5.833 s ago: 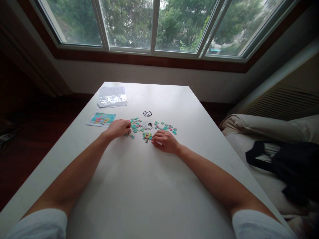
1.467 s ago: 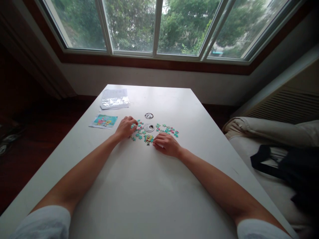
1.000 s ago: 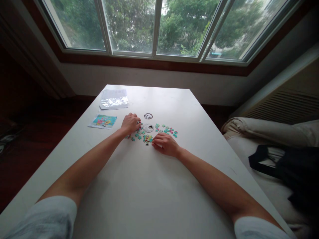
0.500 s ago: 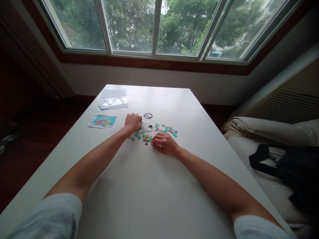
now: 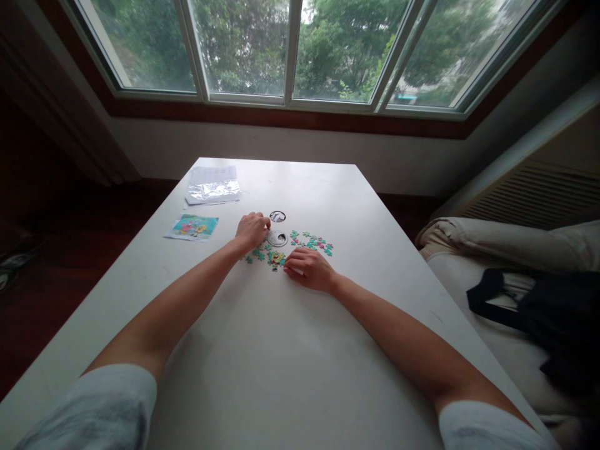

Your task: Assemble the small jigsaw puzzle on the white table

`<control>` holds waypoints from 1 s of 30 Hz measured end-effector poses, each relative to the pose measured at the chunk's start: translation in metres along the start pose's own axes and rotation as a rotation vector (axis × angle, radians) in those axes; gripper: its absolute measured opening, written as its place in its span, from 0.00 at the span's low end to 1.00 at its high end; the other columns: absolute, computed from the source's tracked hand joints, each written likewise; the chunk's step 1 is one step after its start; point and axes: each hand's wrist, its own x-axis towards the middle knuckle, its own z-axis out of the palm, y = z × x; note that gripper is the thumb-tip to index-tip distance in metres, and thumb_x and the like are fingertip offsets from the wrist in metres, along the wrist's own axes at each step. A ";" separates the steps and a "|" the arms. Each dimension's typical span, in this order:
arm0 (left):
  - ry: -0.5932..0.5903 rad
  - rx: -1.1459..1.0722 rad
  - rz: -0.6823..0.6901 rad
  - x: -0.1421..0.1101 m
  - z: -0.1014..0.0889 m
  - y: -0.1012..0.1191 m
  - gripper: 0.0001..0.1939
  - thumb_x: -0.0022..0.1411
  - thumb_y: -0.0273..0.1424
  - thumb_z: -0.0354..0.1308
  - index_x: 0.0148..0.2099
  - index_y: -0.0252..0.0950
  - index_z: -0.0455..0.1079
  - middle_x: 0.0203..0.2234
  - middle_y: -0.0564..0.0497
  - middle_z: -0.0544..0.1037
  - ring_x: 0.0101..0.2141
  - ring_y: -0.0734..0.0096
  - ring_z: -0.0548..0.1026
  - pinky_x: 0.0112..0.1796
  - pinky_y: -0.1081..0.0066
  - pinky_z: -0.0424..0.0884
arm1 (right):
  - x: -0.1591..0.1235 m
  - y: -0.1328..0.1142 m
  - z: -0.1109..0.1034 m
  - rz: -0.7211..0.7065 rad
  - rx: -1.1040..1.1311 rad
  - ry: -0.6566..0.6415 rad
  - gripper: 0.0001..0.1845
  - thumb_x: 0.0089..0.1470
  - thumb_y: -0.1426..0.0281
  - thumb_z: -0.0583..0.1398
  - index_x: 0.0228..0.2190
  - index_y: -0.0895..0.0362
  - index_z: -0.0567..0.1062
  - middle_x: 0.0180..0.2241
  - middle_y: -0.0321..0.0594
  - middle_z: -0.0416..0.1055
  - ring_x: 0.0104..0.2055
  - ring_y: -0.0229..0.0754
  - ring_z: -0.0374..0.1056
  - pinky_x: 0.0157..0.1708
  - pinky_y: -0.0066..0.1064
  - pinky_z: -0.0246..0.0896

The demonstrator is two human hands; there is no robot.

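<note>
your curled left hand (image 5: 253,230) has edged forward over small teal jigsaw pieces (image 5: 259,254), likely sorting; your half-curled right hand (image 5: 309,269) stays by the yellow joined patch (image 5: 276,257); grips unclear.

Table (image 5: 300,362) plain white, bag (image 5: 213,184) near its far left corner clear with silvery glare, card (image 5: 192,227) by the left edge turquoise with pink and yellow figures, pieces (image 5: 312,242) teal-green and pink, patch (image 5: 277,257) mainly yellow.
</note>
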 end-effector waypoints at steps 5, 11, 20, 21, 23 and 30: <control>0.003 -0.003 -0.013 0.004 0.005 -0.002 0.11 0.60 0.29 0.56 0.42 0.40 0.80 0.41 0.44 0.77 0.44 0.57 0.73 0.47 0.60 0.69 | 0.001 -0.001 0.001 -0.003 -0.007 0.005 0.10 0.66 0.66 0.57 0.34 0.53 0.76 0.33 0.42 0.76 0.38 0.44 0.69 0.40 0.35 0.63; -0.016 -0.027 -0.013 0.010 0.010 -0.009 0.10 0.59 0.30 0.57 0.41 0.39 0.78 0.42 0.44 0.74 0.45 0.57 0.73 0.48 0.61 0.69 | 0.001 0.000 0.001 -0.007 -0.004 0.005 0.11 0.67 0.66 0.56 0.34 0.54 0.76 0.33 0.43 0.76 0.38 0.44 0.69 0.41 0.36 0.64; -0.140 -0.028 0.072 0.017 0.011 -0.012 0.09 0.59 0.32 0.58 0.41 0.38 0.76 0.46 0.44 0.71 0.46 0.57 0.72 0.50 0.61 0.68 | 0.001 0.000 0.002 -0.014 0.002 0.011 0.12 0.67 0.66 0.55 0.34 0.54 0.76 0.33 0.43 0.76 0.39 0.44 0.69 0.41 0.36 0.64; -0.140 -0.028 0.075 0.017 0.012 -0.012 0.09 0.59 0.32 0.58 0.41 0.38 0.76 0.46 0.44 0.71 0.46 0.57 0.72 0.50 0.61 0.68 | 0.001 0.000 0.002 -0.015 0.002 0.013 0.12 0.68 0.66 0.55 0.34 0.54 0.76 0.33 0.43 0.76 0.39 0.44 0.69 0.41 0.36 0.64; -0.123 -0.027 0.076 0.016 0.013 -0.013 0.10 0.59 0.32 0.58 0.43 0.38 0.76 0.45 0.44 0.72 0.46 0.57 0.72 0.50 0.61 0.68 | 0.001 0.001 0.003 -0.015 0.002 0.016 0.12 0.68 0.65 0.55 0.34 0.54 0.76 0.33 0.43 0.76 0.38 0.44 0.69 0.41 0.36 0.64; 0.000 -0.026 0.050 0.011 0.011 -0.018 0.11 0.61 0.32 0.59 0.45 0.40 0.78 0.42 0.45 0.74 0.46 0.56 0.71 0.50 0.60 0.66 | 0.000 0.002 0.003 -0.016 -0.009 0.008 0.12 0.67 0.66 0.56 0.34 0.54 0.76 0.34 0.43 0.76 0.39 0.43 0.70 0.42 0.35 0.64</control>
